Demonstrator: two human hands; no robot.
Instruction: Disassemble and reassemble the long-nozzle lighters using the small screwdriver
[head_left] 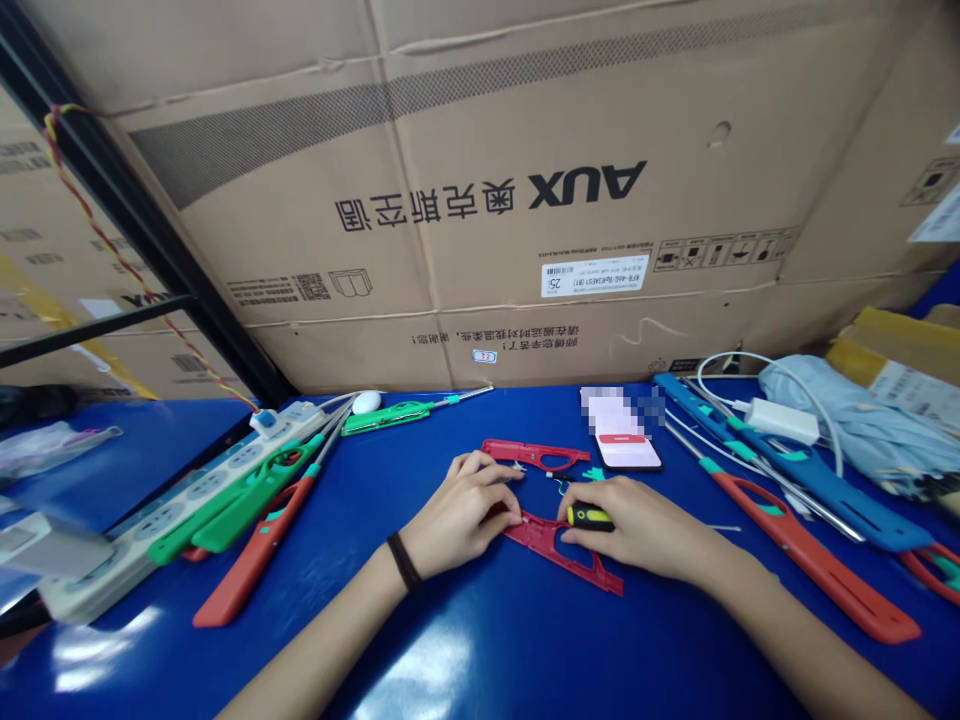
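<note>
I see my left hand pinching the near red shell half by its left end; my right hand grips a yellow-and-black handle. Far red shell half separate; teal piece loose beside it. Shell open, halves unjoined.

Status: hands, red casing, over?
Left hand on red casing half. Right hand gripping yellow-black handle. Other red half beyond; phone clear of hands.
</note>
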